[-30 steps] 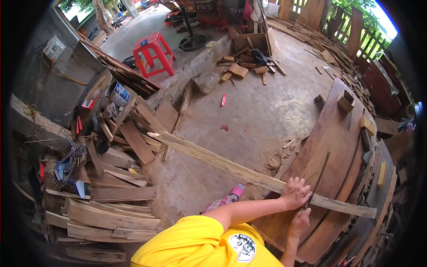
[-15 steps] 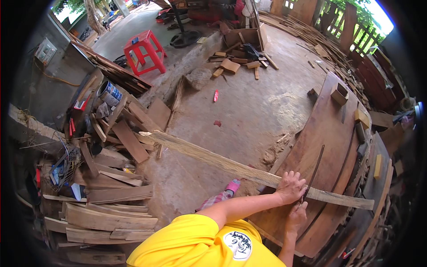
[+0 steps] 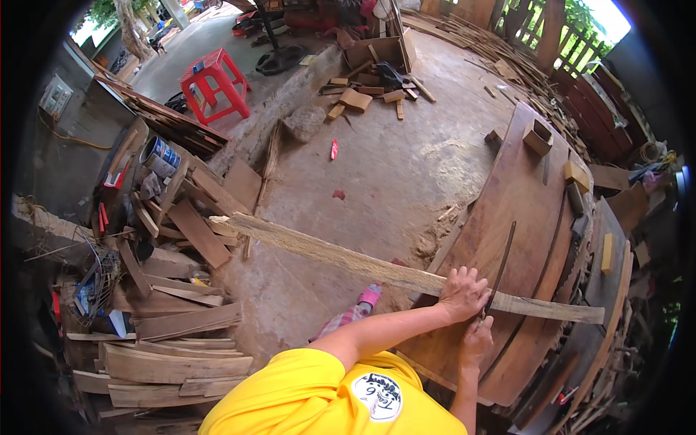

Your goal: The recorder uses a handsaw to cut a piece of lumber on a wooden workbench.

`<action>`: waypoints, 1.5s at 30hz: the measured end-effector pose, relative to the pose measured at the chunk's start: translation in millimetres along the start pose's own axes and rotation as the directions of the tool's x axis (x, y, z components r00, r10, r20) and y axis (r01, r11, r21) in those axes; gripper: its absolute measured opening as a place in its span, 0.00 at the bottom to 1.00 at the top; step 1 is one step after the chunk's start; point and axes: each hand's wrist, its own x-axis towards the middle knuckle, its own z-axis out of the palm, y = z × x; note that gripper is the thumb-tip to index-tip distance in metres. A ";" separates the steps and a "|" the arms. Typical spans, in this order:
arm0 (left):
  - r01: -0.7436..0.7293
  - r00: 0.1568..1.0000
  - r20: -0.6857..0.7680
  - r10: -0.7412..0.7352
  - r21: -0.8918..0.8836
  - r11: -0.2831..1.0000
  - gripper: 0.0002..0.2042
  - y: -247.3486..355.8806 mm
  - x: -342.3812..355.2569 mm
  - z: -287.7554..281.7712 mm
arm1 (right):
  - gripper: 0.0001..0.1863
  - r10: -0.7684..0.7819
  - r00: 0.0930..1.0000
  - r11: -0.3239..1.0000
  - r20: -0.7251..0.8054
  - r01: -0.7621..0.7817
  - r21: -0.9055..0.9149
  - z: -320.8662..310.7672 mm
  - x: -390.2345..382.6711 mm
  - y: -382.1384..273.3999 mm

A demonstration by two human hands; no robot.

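Far left: stacked wooden offcuts (image 3: pixel 174 360), pale and brown, roughly layered on one another. Above them, one paint tin (image 3: pixel 160 158), blue and white, tilted among scrap boards. Behind, one plastic stool (image 3: pixel 212 85), red, upright on raised concrete.

Centre: one rough-sawn plank (image 3: pixel 348 258), pale and long; left end out over the floor (image 3: pixel 290 304) and scrap, middle and right portion lying across the work surface (image 3: pixel 464 243). Beyond it, on the floor, one small red wrapper (image 3: pixel 334 149) and a heap of short wood blocks (image 3: pixel 355 99) before an open box. Near the plank, one foot in a pink sock (image 3: pixel 370 294).

Right of centre: left hand (image 3: pixel 464 293), fingers bent over the plank and clamped on it, just beside the blade. One handsaw (image 3: pixel 502 262), narrow dark blade, set across the plank. Right hand (image 3: pixel 476 342), below the plank, fingers closed round the saw's near end; handle concealed.

Condition of work: plank positioned, held, blade on it; the piece to the right of the blade appears attached, so the cut is judged unfinished. Depth of kerf cannot be told.

Far right: one hollow wooden block (image 3: pixel 539 138) on the surface; one yellowish block (image 3: pixel 607 254) on an adjoining board.
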 end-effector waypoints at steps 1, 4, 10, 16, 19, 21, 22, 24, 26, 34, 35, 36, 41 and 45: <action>0.002 1.000 0.004 -0.002 0.000 1.000 0.12 0.0 -0.1 0.6 | 0.09 -0.001 1.000 1.000 -0.002 0.001 -0.001 -0.1 -0.1 0.2; 0.005 1.000 0.010 -0.005 0.002 1.000 0.12 -0.2 -0.3 0.2 | 0.10 -0.003 1.000 1.000 -0.009 0.003 -0.014 -0.5 0.2 -0.8; 0.003 1.000 0.000 -0.003 -0.003 1.000 0.11 -0.5 -1.4 1.2 | 0.12 -0.004 1.000 1.000 -0.011 0.004 -0.020 1.4 -0.6 1.9; 0.002 1.000 0.000 -0.002 -0.028 1.000 0.11 -2.0 -1.1 3.3 | 0.13 -0.025 1.000 1.000 -0.017 0.025 -0.011 2.1 -0.3 2.6; 0.000 1.000 -0.005 0.000 -0.030 1.000 0.12 -2.7 -0.5 2.8 | 0.13 -0.024 1.000 1.000 -0.011 0.024 -0.009 2.5 0.6 2.4; 0.000 1.000 -0.012 0.000 -0.024 1.000 0.12 -3.3 -0.5 1.7 | 0.13 -0.023 1.000 1.000 -0.005 0.023 -0.004 3.0 1.1 1.3; 0.002 1.000 -0.008 -0.002 -0.018 1.000 0.12 -3.1 -0.4 1.0 | 0.13 -0.015 1.000 1.000 -0.007 0.015 -0.003 2.9 1.2 0.4; 0.005 1.000 0.001 -0.005 -0.009 1.000 0.12 -3.8 0.2 0.5 | 0.12 -0.015 1.000 1.000 -0.011 0.015 0.009 3.4 2.3 -0.9; 0.004 1.000 0.017 -0.004 -0.001 1.000 0.12 -2.5 -1.1 2.4 | 0.12 -0.005 1.000 0.999 0.015 0.004 0.040 2.7 1.5 2.0; 0.002 1.000 0.006 -0.002 -0.016 1.000 0.12 -0.4 -3.5 2.8 | 0.09 0.020 1.000 0.998 0.015 -0.020 0.052 -3.7 -0.3 -4.4; 0.000 1.000 0.001 0.000 -0.008 1.000 0.12 -1.1 -3.9 2.7 | 0.09 0.015 1.000 0.998 0.011 -0.015 0.060 -2.2 -0.6 -4.4; 0.004 1.000 0.006 -0.004 -0.015 1.000 0.12 -0.9 -3.8 1.8 | 0.10 0.011 1.000 0.999 0.010 -0.012 0.047 -1.5 -0.7 -2.8; 0.013 1.000 0.006 -0.013 -0.029 0.999 0.12 -1.0 -4.9 1.8 | 0.09 0.032 0.999 0.998 0.030 -0.034 0.044 -3.8 -0.9 -6.3; 0.013 1.000 0.023 -0.012 -0.039 0.999 0.12 -0.4 -4.5 2.4 | 0.09 0.020 1.000 0.998 0.012 -0.021 0.059 -1.8 -2.1 -3.0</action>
